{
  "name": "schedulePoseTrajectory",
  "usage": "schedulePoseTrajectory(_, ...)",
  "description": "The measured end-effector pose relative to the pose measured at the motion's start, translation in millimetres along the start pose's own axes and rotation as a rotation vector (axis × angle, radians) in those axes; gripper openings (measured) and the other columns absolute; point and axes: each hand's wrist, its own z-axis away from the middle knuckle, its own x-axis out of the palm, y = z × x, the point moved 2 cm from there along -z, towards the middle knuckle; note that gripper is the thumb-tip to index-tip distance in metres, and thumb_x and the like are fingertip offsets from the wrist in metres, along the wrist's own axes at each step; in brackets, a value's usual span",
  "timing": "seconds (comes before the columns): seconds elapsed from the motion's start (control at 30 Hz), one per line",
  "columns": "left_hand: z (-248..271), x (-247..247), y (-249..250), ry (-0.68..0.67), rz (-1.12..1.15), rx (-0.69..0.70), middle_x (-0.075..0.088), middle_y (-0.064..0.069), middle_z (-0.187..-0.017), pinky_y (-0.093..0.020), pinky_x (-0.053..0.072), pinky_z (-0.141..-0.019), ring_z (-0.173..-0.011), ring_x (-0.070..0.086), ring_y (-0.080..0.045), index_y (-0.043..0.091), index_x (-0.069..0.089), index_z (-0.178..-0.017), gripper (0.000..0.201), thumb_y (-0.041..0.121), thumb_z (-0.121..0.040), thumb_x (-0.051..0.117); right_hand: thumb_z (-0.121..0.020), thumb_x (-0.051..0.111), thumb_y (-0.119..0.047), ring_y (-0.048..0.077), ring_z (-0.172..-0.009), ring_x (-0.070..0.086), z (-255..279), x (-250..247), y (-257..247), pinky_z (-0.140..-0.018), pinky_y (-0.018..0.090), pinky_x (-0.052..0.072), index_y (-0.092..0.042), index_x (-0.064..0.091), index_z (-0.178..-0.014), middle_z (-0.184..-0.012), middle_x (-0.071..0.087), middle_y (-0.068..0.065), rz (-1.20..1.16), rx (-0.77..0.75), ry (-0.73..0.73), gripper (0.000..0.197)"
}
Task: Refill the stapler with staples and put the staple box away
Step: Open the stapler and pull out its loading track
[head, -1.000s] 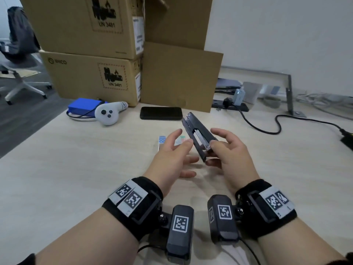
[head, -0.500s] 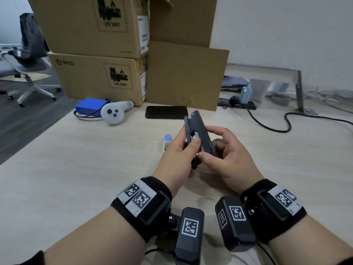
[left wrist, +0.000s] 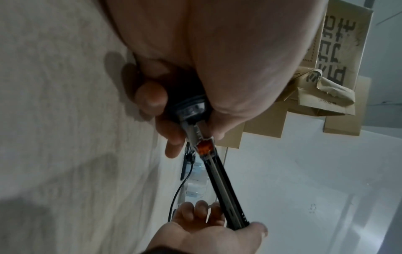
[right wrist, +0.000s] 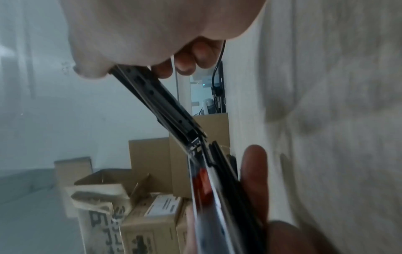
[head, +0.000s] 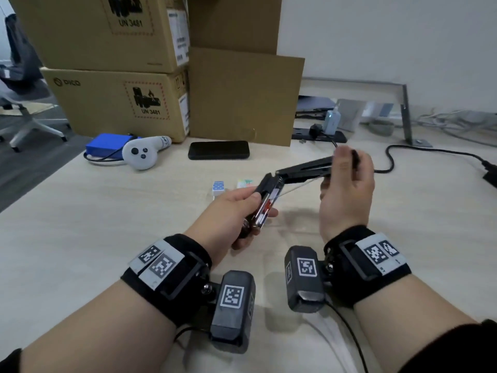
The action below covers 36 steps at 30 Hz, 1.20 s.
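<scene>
A black stapler (head: 279, 181) is swung wide open above the table. My left hand (head: 236, 211) grips its base with the metal staple channel and an orange-red pusher (left wrist: 204, 146) showing. My right hand (head: 347, 179) pinches the far end of the lifted top arm (head: 306, 168), seen closer in the right wrist view as the top arm (right wrist: 156, 96). A small staple box (head: 219, 188) with a blue dotted top sits on the table just beyond my left hand, with a second small coloured box (head: 246, 183) beside it.
Stacked cardboard boxes (head: 118, 103) stand at the back left. A black phone (head: 218, 149), a white controller (head: 142, 154) and a blue pack (head: 107, 145) lie before them. A black cable (head: 403, 154) runs across the back right. Light wooden table (head: 80, 224).
The stapler was closed and held upright between both hands. Now the hands have pulled apart: the right has swung the top arm up and right, the left holds the base lower.
</scene>
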Motion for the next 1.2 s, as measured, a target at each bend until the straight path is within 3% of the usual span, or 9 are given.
schedulePoseTrajectory(0.17, 5, 2, -2, -0.114, -0.149, -0.021, 0.07, -0.009, -0.073, -0.026, 0.029, -0.045, -0.055, 0.059, -0.016, 0.022, 0.078, -0.114, 0.028, 0.019, -0.105, 0.051, -0.097, 0.04, -0.059, 0.016, -0.073, 0.052, -15, -15, 8, -0.069, 0.039, 0.046, -0.037, 0.054, -0.095, -0.082, 0.055, -0.003, -0.021, 0.219, 0.223, 0.026)
schedulePoseTrajectory(0.33, 6, -1, 2, -0.141, -0.065, -0.031, 0.08, -0.013, -0.104, -0.02, 0.026, -0.036, -0.05, 0.055, -0.014, 0.011, 0.074, -0.114, 0.028, 0.018, -0.104, 0.05, -0.103, 0.033, -0.055, 0.013, -0.064, 0.055, -14, -8, 16, -0.055, 0.029, 0.038, -0.028, 0.061, -0.106, -0.077, 0.067, -0.002, -0.005, 0.358, 0.081, 0.04)
schedulePoseTrajectory(0.43, 9, -1, 6, -0.167, -0.081, -0.014, 0.08, -0.007, -0.107, -0.018, 0.028, -0.035, -0.05, 0.05, -0.011, 0.011, 0.074, -0.112, 0.033, 0.036, -0.094, 0.063, -0.102, 0.033, -0.055, 0.014, -0.056, 0.051, -12, -6, 16, -0.054, 0.029, 0.037, -0.031, 0.059, -0.116, -0.079, 0.073, 0.0, 0.026, 0.385, 0.007, 0.038)
schedulePoseTrajectory(0.5, 10, -1, 7, -0.183, -0.116, -0.009, 0.08, -0.007, -0.108, -0.019, 0.029, -0.037, -0.051, 0.051, -0.011, 0.012, 0.074, -0.113, 0.028, 0.031, -0.093, 0.069, -0.102, 0.033, -0.055, 0.014, -0.054, 0.049, -13, -6, 16, -0.054, 0.03, 0.037, -0.033, 0.057, -0.121, -0.078, 0.074, 0.0, 0.037, 0.394, -0.016, 0.038)
schedulePoseTrajectory(0.67, 13, -2, 10, -0.286, -0.078, -0.042, 0.079, -0.01, -0.113, -0.027, 0.043, -0.049, -0.061, 0.062, -0.018, 0.013, 0.067, -0.125, 0.032, 0.024, -0.095, 0.066, -0.102, 0.035, -0.056, 0.014, -0.056, 0.054, -11, -4, 16, -0.057, 0.031, 0.038, -0.04, 0.054, -0.124, -0.074, 0.076, -0.001, 0.007, 0.38, -0.063, 0.033)
schedulePoseTrajectory(0.8, 15, 1, 10, -0.448, -0.036, -0.055, 0.077, -0.017, -0.107, -0.043, 0.057, -0.075, -0.069, 0.07, -0.029, 0.028, 0.05, -0.146, 0.061, 0.008, -0.089, 0.062, -0.104, 0.033, -0.055, 0.013, -0.066, 0.058, -5, 3, 17, -0.063, 0.034, 0.04, -0.046, 0.051, -0.132, -0.084, 0.074, 0.0, 0.025, 0.302, -0.253, 0.035)
schedulePoseTrajectory(0.9, 13, 4, 10, -0.383, -0.038, -0.014, 0.073, -0.014, -0.096, -0.041, 0.053, -0.069, -0.063, 0.067, -0.029, 0.049, 0.049, -0.142, 0.072, 0.01, -0.081, 0.055, -0.104, 0.043, -0.048, 0.012, -0.069, 0.056, -1, 9, 22, -0.061, 0.03, 0.041, -0.05, 0.048, -0.14, -0.092, 0.068, 0.001, 0.124, 0.335, -0.358, 0.036)
schedulePoseTrajectory(1.0, 11, 4, 12, -0.295, -0.043, 0.059, 0.069, -0.013, -0.095, -0.032, 0.053, -0.059, -0.06, 0.063, -0.024, 0.052, 0.052, -0.138, 0.064, 0.012, -0.088, 0.05, -0.104, 0.046, -0.043, 0.014, -0.081, 0.062, 0, 10, 22, -0.07, 0.031, 0.046, -0.046, 0.042, -0.146, -0.106, 0.07, -0.006, 0.198, 0.327, -0.385, 0.042)
schedulePoseTrajectory(1.2, 3, -9, 15, 0.023, 0.015, 0.251, 0.063, -0.013, -0.103, -0.043, 0.053, -0.07, -0.074, 0.057, -0.026, 0.054, 0.057, -0.126, 0.059, 0.021, -0.078, 0.055, -0.099, 0.054, -0.023, 0.015, -0.102, 0.063, 6, 19, 24, -0.089, 0.034, 0.051, -0.035, 0.065, -0.115, -0.112, 0.068, -0.007, 0.33, 0.242, -0.445, 0.022)
